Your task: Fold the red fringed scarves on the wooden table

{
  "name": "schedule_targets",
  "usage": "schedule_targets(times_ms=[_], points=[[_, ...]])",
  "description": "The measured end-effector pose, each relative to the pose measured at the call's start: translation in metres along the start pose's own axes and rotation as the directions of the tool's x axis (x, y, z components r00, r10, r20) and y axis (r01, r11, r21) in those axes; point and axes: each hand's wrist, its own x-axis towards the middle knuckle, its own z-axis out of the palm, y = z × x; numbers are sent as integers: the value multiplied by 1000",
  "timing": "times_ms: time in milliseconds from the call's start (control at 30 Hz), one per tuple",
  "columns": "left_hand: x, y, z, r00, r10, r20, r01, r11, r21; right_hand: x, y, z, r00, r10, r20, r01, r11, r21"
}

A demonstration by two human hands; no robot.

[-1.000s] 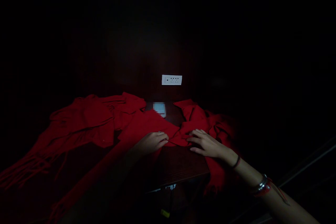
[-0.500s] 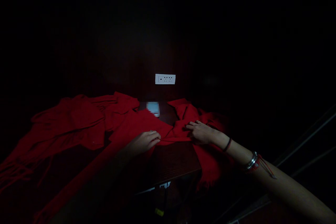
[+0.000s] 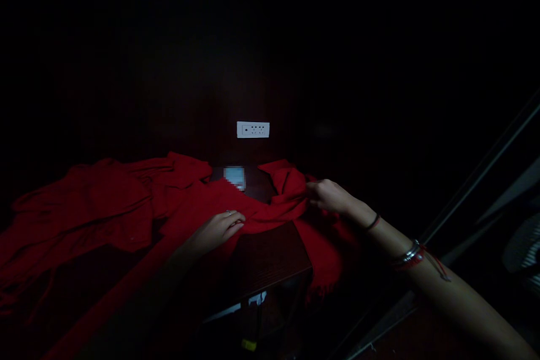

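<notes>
A red fringed scarf (image 3: 202, 199) lies spread and rumpled over a dark wooden table (image 3: 270, 253), its tasselled end hanging down past the right corner. My left hand (image 3: 221, 228), with a ring on one finger, rests on the front part of the cloth, fingers bent together over its edge. On the right, my right hand (image 3: 329, 196) is closed on a gathered part of the same scarf. Its fingertips are partly hidden by the folds and the dark.
A white wall socket (image 3: 253, 129) sits on the dark wall behind. Near the back of the table lies a small pale blurred-out item (image 3: 234, 176). More bunched red cloth (image 3: 84, 199) covers the left. Below the table shows a yellow object (image 3: 248, 344). Most surroundings are very dark.
My right hand has risen slightly and drawn the gathered cloth up with it, its fingers now more curled. My left hand stays on the scarf. The view has turned a little to the right.
</notes>
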Motion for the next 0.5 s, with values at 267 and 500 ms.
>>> schedule_targets(times_ms=[267, 500], points=[[3, 8, -5, 1000, -12, -2, 12, 1000, -8, -11, 7, 23, 979, 184, -87, -177, 981, 78], [1, 11, -6, 997, -15, 77, 21, 997, -73, -11, -6, 13, 975, 224, 3, -224, 975, -8]])
